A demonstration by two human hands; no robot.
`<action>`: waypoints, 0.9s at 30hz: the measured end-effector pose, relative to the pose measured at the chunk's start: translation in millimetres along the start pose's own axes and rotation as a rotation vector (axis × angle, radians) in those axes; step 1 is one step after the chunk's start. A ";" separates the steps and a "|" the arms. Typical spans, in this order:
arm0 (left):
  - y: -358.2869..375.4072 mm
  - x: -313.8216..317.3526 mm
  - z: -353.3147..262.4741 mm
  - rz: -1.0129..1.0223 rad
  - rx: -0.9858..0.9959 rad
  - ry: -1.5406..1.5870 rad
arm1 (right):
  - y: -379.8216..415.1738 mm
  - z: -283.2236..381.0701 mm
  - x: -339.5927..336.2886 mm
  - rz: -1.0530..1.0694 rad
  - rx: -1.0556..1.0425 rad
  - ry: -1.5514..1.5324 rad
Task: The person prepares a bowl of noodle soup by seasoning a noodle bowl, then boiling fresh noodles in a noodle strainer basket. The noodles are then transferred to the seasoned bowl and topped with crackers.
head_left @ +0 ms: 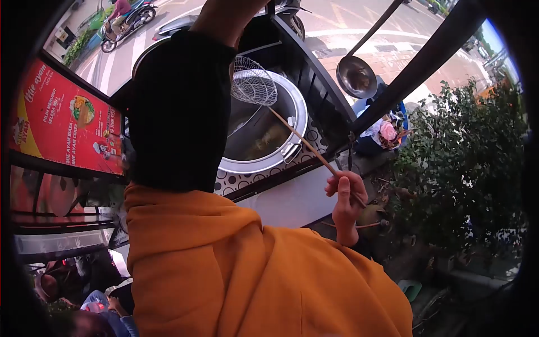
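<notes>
Shiny metal pot [297, 112], wire-mesh skimmer [254, 84] on wooden handle [311, 149]

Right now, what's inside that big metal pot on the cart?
The big metal pot holds yellowish broth. A wire skimmer, its stick held in one hand, sits over the rim. A black sleeve covers the pot's left side, so nothing shows there.

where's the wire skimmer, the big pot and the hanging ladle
wire skimmer [254, 83], head view, on the mesh basket
big pot [296, 115], head view, on its right rim
hanging ladle [356, 77], head view, on the bowl
</notes>
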State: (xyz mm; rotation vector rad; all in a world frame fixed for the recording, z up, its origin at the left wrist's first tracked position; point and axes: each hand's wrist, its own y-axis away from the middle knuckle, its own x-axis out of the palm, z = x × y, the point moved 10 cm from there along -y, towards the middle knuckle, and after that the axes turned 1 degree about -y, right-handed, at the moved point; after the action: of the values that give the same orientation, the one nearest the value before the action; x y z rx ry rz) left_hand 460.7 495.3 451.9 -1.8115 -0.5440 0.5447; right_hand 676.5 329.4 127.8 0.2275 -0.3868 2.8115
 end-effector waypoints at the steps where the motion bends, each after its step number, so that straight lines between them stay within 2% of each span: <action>1: 29.9 -10.8 30.5 -0.007 -0.106 0.097 | -1.3 -8.2 -7.0 -0.015 0.030 0.016; 3: 108.7 -31.5 78.6 0.088 -0.186 0.073 | -7.6 -19.7 -16.1 -0.053 0.051 0.040; 4: 143.7 -45.0 101.5 -0.129 -0.287 0.219 | -11.3 -26.6 -18.1 -0.035 0.072 0.055; 5: 202.8 -58.9 138.2 -0.196 -0.411 0.287 | -18.2 -37.9 -18.4 -0.011 0.099 0.077; 7: 253.1 -66.5 156.5 -0.205 -0.616 0.349 | -25.0 -45.4 -19.3 0.007 0.127 0.135; 9: 292.6 -64.2 156.6 -0.140 -0.609 0.220 | -34.1 -46.8 -14.6 0.015 0.087 0.165; 10: 307.2 -60.9 152.5 -0.097 -0.635 0.209 | -39.3 -47.8 -11.5 0.020 0.066 0.178; 13: 315.5 -69.1 141.5 -0.046 -0.544 -0.035 | -55.1 -57.4 6.6 0.094 0.052 0.187; 17: 295.9 -67.7 143.5 0.101 -0.700 -0.023 | -79.1 -72.1 34.6 0.204 0.032 0.251; 20: 299.1 -55.8 153.6 0.206 -0.646 -0.032 | -91.9 -80.2 51.6 0.237 0.036 0.282; 24: 368.7 -24.7 191.8 0.367 -0.935 -0.002 | -97.5 -87.9 63.5 0.253 0.050 0.291; 27: 431.7 -6.8 215.5 0.615 -1.126 -0.073 | -98.2 -103.1 70.7 0.281 0.113 0.333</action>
State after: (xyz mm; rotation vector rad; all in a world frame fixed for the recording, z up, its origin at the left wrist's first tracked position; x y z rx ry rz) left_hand 366.4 529.8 -20.1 -3.0894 -0.3350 0.7968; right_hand 628.0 468.0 66.9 -0.2933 -0.1953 3.0717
